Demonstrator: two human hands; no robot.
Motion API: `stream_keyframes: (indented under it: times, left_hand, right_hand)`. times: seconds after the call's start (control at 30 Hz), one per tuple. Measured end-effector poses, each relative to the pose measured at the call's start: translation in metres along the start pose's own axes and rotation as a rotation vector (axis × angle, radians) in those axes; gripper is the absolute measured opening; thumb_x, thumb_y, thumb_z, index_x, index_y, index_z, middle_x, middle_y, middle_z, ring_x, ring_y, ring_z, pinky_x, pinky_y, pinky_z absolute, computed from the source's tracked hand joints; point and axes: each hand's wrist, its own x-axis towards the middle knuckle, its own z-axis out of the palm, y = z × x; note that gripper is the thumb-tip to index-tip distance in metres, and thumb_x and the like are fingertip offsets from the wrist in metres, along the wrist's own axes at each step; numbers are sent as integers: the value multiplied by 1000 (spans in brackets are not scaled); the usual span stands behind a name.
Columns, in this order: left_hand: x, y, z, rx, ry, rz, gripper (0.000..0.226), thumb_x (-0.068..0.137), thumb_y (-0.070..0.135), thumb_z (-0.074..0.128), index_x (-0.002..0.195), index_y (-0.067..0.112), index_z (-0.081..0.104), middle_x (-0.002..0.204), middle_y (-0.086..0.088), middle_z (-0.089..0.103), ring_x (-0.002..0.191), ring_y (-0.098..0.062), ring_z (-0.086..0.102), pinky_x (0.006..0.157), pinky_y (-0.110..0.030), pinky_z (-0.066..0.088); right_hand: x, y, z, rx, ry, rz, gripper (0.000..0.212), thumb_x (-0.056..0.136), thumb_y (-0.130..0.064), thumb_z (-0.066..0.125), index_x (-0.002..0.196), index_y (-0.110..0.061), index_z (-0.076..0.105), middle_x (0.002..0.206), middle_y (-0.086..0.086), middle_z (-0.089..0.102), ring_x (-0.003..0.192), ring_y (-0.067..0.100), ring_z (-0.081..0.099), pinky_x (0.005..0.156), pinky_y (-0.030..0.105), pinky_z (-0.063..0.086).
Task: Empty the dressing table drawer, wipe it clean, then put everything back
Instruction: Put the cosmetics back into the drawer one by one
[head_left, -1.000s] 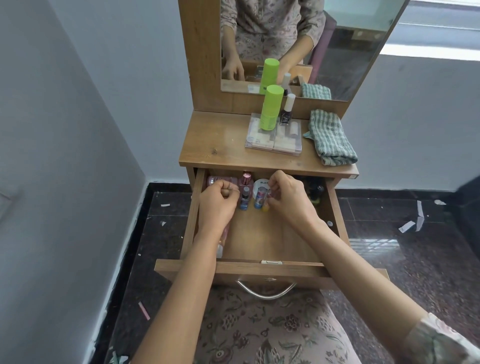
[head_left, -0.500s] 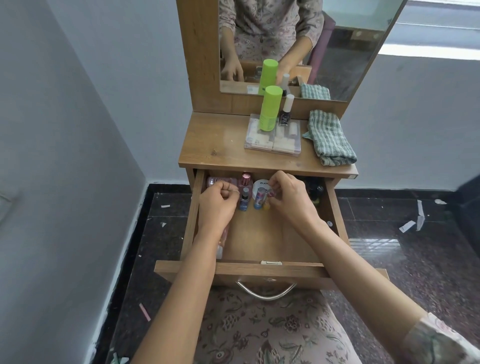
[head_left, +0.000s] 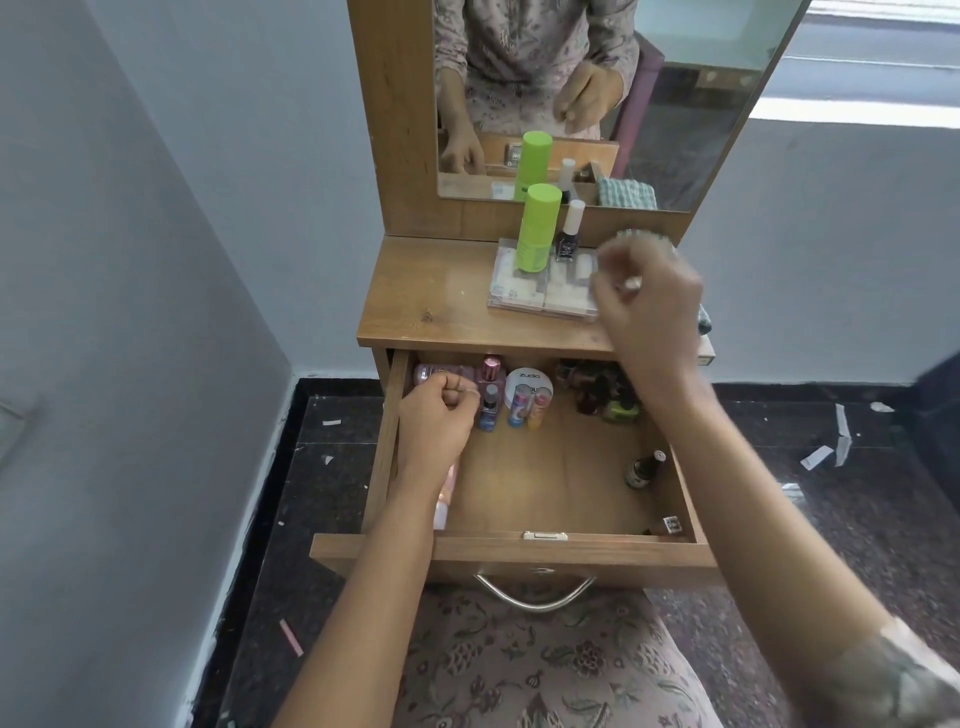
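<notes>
Grey walls (head_left: 156, 208) and a dark floor (head_left: 831, 493) surround a wooden desk (head_left: 441, 301) with a mirror (head_left: 701, 104) behind it. Its drawer (head_left: 561, 493) stands pulled open below the front edge, with bottles crowded along the far wall. The right hand (head_left: 649, 306) hovers over the desk's right edge, blurred, fingers curled; I cannot tell whether it pinches anything. The left hand (head_left: 439, 421) sits in the drawer's far left corner, fist curled, its grip unclear. A clear case (head_left: 524, 296) on the desk carries a green bottle (head_left: 537, 228) and a white-capped nail polish (head_left: 569, 236). A small brown bottle (head_left: 644, 467) lies by the drawer's right wall.
</notes>
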Motion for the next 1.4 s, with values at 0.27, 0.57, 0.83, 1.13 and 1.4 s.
stream_keyframes:
  times: [0.27, 0.57, 0.83, 1.13, 1.4]
  left_hand:
    - [-3, 6, -3, 49, -2, 2, 12, 94, 24, 56, 101, 18, 64, 91, 5, 66, 79, -3, 59, 51, -4, 35]
    - [-2, 2, 0, 35, 1, 2, 13, 94, 24, 57, 99, 15, 65, 90, 1, 68, 81, -7, 61, 57, -7, 34]
    - [-1, 2, 1, 25, 2, 5, 14, 94, 24, 57, 102, 16, 65, 92, 2, 68, 85, -10, 64, 59, -9, 36]
    - [-1, -2, 2, 42, 11, 17, 13, 93, 25, 58, 99, 16, 65, 88, 0, 68, 84, -12, 64, 58, -10, 35]
    - [1, -4, 2, 51, 15, 20, 14, 93, 26, 58, 101, 17, 65, 89, 1, 68, 85, -12, 64, 60, -11, 37]
  right_hand:
    - [91, 24, 27, -74, -338, 91, 44, 85, 8, 44, 120, -12, 62, 122, 12, 60, 108, 21, 57, 95, 29, 45]
    - [90, 31, 9, -141, -280, 101, 24, 80, 3, 47, 90, -9, 66, 94, 7, 64, 78, 15, 56, 69, 24, 45]
    - [6, 13, -59, -51, -443, 249, 13, 83, -10, 66, 87, -22, 71, 69, -9, 56, 59, 2, 46, 53, 5, 37]
    - [-56, 51, -35, -362, -566, 343, 22, 83, -4, 59, 94, -18, 73, 92, 8, 68, 80, 20, 62, 68, 30, 54]
    - [-62, 61, -30, -480, -563, 343, 26, 82, -1, 57, 96, -16, 73, 94, 14, 67, 82, 33, 64, 72, 34, 54]
